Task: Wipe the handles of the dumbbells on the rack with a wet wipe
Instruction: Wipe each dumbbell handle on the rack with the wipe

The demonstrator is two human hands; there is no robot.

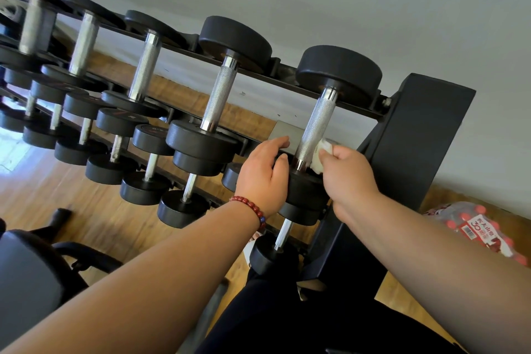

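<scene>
We are on the top tier of the rack (416,138), working on the rightmost dumbbell (339,72). Our right hand (347,169) pinches the bunched white wet wipe (320,156) and presses it against the right side of the knurled handle (314,129), low down near the close end. Our left hand (263,175) lies relaxed against the near head (304,190) of the same dumbbell. Its thumb is on the black rubber and its fingers are almost straight, reaching past the rim, so it steadies the weight but does not clasp it.

We judge this to be the wiping stroke on the first handle from the right end. The wipe touches only the lower part of one side. The upper stretch towards the far head and the left face of the handle look uncovered.

The next move calls for sliding the wipe up along the knurling and wrapping it round the bar to reach the far side, with the head kept steady. After that we would shift left to the neighbouring handle (219,95), and many more bars wait further along and on the lower tiers.
</scene>
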